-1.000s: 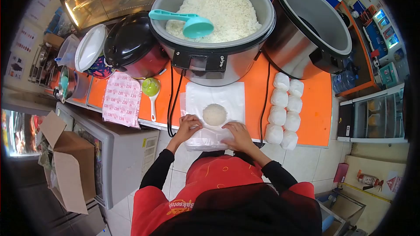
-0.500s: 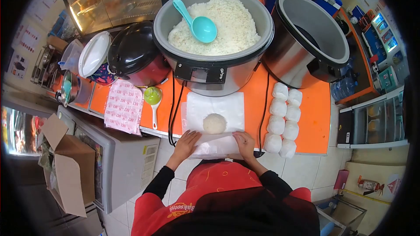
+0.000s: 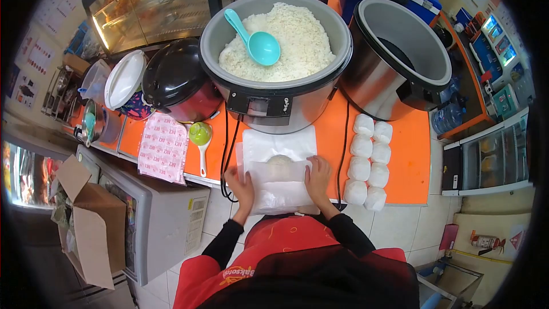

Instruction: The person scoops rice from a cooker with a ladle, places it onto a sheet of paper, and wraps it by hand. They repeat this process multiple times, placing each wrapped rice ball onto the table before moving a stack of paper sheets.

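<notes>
A mound of white rice lies on a sheet of white wrapping paper at the front of the orange counter. The sheet's near edge is folded up over it, so its lower part shows only faintly through the paper. My left hand is at the fold's left side, thumb against the paper and fingers apart. At the right side, my right hand has its fingers closed on the folded edge. Two columns of white wrapped rice portions stand to the right.
Behind the paper stands a large rice cooker full of rice, with a turquoise scoop on top. Another open cooker is at right. A black cable crosses the counter. Pink printed paper and a white spoon lie left.
The near edge of the paper has been lifted and folded away from me over the rice mound. My left hand's fingers have spread; the right hand moved slightly forward with the edge.
</notes>
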A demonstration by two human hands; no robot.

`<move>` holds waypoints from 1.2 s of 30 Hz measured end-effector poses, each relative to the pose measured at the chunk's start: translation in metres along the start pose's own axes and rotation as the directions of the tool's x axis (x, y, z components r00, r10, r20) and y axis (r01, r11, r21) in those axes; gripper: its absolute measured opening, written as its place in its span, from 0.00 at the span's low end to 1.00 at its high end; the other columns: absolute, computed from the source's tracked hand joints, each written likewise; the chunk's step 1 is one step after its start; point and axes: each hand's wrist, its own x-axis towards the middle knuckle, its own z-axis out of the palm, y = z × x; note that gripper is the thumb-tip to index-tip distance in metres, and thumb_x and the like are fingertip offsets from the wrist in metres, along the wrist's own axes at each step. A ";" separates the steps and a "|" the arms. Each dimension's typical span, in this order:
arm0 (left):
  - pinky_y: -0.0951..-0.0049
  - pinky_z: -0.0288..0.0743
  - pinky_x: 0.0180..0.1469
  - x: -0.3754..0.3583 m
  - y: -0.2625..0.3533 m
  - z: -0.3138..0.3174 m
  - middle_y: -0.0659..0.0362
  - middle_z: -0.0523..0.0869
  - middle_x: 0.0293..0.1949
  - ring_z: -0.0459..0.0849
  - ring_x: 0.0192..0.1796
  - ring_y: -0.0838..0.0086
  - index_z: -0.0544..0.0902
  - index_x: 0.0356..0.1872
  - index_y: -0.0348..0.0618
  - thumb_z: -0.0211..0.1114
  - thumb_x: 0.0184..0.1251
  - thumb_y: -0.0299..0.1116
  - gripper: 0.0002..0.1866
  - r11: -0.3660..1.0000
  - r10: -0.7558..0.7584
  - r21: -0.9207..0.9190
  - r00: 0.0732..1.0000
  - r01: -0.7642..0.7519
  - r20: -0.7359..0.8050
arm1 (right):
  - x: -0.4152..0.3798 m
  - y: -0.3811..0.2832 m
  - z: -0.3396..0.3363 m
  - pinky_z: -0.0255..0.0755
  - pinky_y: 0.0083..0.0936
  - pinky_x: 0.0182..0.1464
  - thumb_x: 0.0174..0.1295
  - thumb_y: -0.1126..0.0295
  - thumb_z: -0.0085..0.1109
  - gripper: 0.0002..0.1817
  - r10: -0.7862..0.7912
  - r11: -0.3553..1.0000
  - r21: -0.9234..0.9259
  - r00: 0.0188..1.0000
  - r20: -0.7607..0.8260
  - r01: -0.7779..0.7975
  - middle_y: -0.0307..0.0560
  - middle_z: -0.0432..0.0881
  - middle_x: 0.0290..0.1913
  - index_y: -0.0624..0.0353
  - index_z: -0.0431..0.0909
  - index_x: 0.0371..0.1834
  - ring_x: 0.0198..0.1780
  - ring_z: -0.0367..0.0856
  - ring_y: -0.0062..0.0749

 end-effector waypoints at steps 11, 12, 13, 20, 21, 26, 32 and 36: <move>0.72 0.72 0.36 -0.007 -0.019 0.035 0.61 0.79 0.36 0.78 0.39 0.75 0.72 0.41 0.43 0.66 0.50 0.23 0.16 0.391 -0.736 -0.544 0.607 0.742 0.299 | 0.004 -0.010 0.028 0.46 0.43 0.69 0.59 0.52 0.54 0.34 -0.065 0.994 0.104 0.959 0.275 0.038 0.55 0.61 0.66 0.56 0.59 0.65 0.70 0.53 0.47; 0.72 0.72 0.33 -0.009 -0.019 0.028 0.61 0.80 0.35 0.79 0.34 0.75 0.71 0.39 0.42 0.65 0.49 0.21 0.16 0.429 -0.693 -0.533 0.644 0.729 0.322 | 0.002 -0.010 0.027 0.47 0.42 0.68 0.59 0.52 0.53 0.34 -0.068 0.993 0.115 0.958 0.279 0.037 0.55 0.61 0.66 0.56 0.59 0.65 0.70 0.54 0.47; 0.73 0.72 0.32 -0.012 -0.028 0.023 0.61 0.81 0.34 0.79 0.33 0.75 0.71 0.39 0.42 0.65 0.49 0.21 0.16 0.522 -0.640 -0.470 0.692 0.711 0.336 | 0.000 -0.009 0.024 0.47 0.42 0.68 0.59 0.52 0.53 0.34 -0.070 0.991 0.126 0.957 0.283 0.035 0.55 0.61 0.66 0.56 0.59 0.65 0.69 0.54 0.47; 0.77 0.74 0.31 0.066 -0.039 0.021 0.60 0.83 0.29 0.81 0.30 0.78 0.79 0.33 0.36 0.64 0.52 0.22 0.06 0.987 -0.149 0.047 0.787 0.151 0.598 | 0.043 -0.001 0.015 0.68 0.42 0.52 0.58 0.65 0.53 0.31 -0.189 0.981 0.105 0.934 0.304 0.164 0.54 0.71 0.54 0.48 0.59 0.67 0.54 0.73 0.46; 0.78 0.75 0.32 0.078 -0.039 0.028 0.60 0.83 0.29 0.81 0.29 0.78 0.80 0.35 0.35 0.63 0.53 0.22 0.07 0.938 -0.162 -0.123 0.724 0.324 0.671 | 0.058 -0.004 0.017 0.70 0.41 0.46 0.57 0.68 0.52 0.31 -0.181 0.981 0.014 0.884 0.431 0.194 0.55 0.72 0.52 0.45 0.59 0.67 0.48 0.76 0.46; 0.80 0.74 0.34 0.091 -0.055 0.035 0.60 0.84 0.33 0.81 0.30 0.79 0.83 0.37 0.33 0.64 0.54 0.22 0.08 0.752 -0.261 -0.195 0.556 0.630 0.789 | 0.107 -0.008 0.039 0.74 0.37 0.29 0.54 0.75 0.50 0.30 -0.301 0.858 -0.134 0.698 0.650 0.496 0.51 0.79 0.34 0.37 0.65 0.63 0.30 0.82 0.42; 0.69 0.73 0.46 0.062 -0.015 0.022 0.51 0.82 0.43 0.81 0.44 0.66 0.71 0.56 0.35 0.60 0.52 0.22 0.26 0.998 0.038 0.042 0.980 -0.047 0.198 | 0.130 -0.034 0.018 0.72 0.33 0.37 0.54 0.71 0.53 0.09 -0.508 0.675 -0.125 0.581 0.636 0.727 0.44 0.80 0.31 0.55 0.80 0.36 0.36 0.81 0.39; 0.58 0.65 0.57 0.060 0.051 0.014 0.53 0.79 0.45 0.76 0.51 0.59 0.67 0.60 0.41 0.58 0.48 0.21 0.31 0.633 0.691 0.121 0.628 -0.765 0.358 | 0.123 -0.026 -0.009 0.69 0.33 0.44 0.50 0.72 0.55 0.09 -0.683 0.653 0.075 0.544 0.488 0.754 0.45 0.79 0.35 0.57 0.76 0.37 0.41 0.79 0.39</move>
